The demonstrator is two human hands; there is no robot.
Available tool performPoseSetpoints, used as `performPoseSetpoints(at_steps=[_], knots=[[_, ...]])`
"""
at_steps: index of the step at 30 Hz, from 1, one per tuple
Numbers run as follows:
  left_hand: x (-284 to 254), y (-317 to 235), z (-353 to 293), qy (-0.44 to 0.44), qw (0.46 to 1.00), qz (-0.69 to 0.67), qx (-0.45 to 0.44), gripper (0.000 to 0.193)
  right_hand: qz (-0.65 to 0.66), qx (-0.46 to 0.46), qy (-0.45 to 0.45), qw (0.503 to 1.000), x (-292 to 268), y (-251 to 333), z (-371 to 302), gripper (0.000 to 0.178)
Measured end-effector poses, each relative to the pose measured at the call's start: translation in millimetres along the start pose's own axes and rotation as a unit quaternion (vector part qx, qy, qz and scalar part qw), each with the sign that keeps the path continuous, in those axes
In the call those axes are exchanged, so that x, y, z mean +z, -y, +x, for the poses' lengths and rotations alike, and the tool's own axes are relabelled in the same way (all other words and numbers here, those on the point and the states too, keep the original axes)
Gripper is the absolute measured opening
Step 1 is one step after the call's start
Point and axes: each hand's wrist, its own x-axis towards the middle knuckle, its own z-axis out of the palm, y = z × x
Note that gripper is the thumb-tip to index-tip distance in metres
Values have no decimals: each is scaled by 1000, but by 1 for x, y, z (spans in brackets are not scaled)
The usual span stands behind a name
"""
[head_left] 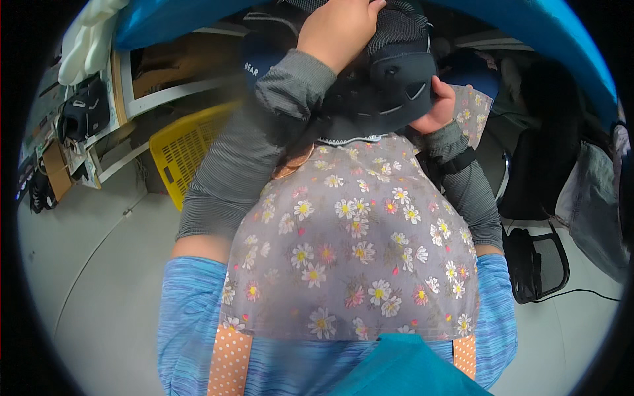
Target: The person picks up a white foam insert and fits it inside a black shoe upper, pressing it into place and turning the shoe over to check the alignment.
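A black padded piece with mesh fabric and pale stripes (403,82) lies in front of my body, above the floral apron; I cannot tell its exact kind. My left hand (340,30) is closed over its far mesh part, the fingertips partly hidden and cut by the upper edge. On the near right side, my right hand (437,109) grips the piece's edge, thumb on top and the other fingers mostly hidden behind it. A white zigzag-edged band (350,140) shows at the near edge, against the apron (356,237).
A yellow plastic basket (181,152) stands at the left beside a white-framed shelf (132,109). Black items (86,112) and white gloves (86,43) are at the far left. A black mesh-sided item (541,264) and its cable are on the floor at the right.
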Motion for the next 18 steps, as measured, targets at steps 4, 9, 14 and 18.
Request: performPoseSetpoints(at_steps=[4,9,14,18], knots=[[-25,-13,7,2,990,-29,-136,32,41,-3,-21,999,-7,2,1,57],[-23,-9,4,23,990,-8,-140,32,50,18,5,999,-15,4,1,58],[-9,7,-2,49,990,-16,-131,32,38,23,-16,999,-24,5,-2,61],[-10,1,-3,54,993,-1,-103,28,24,18,-16,999,-25,5,-2,60]])
